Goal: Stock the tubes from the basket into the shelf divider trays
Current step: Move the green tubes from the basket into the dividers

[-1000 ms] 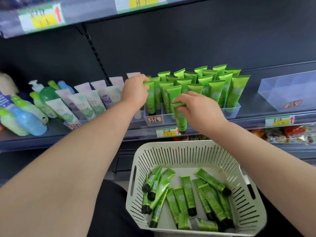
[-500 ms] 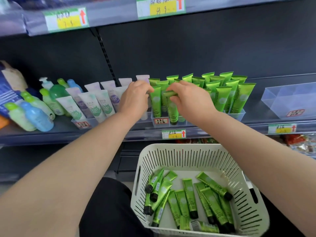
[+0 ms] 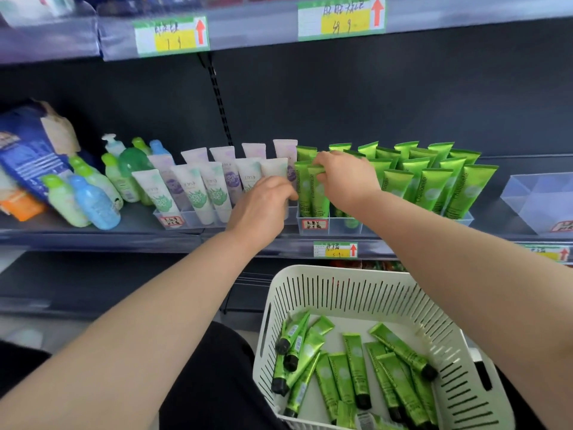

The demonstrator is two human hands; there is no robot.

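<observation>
Right hand (image 3: 344,178) pinches the crimped top of 1 green tube (image 3: 319,197), upright in the near-left slot of the divider tray (image 3: 336,228), long axis vertical. My left hand (image 3: 263,206) curls just left of it; I can't tell its grip. Loose tubes (image 3: 356,367) lie in the basket (image 3: 341,273), nearer my right.

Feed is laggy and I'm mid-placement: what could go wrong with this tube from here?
1. The right hand pinches the green tube only by its top; in that crowded tray it may lean or tip its neighbours.
2. The left hand is right beside the leaning white tubes and could knock them.
3. The right forearm passes over the basket rim and might catch it.
</observation>
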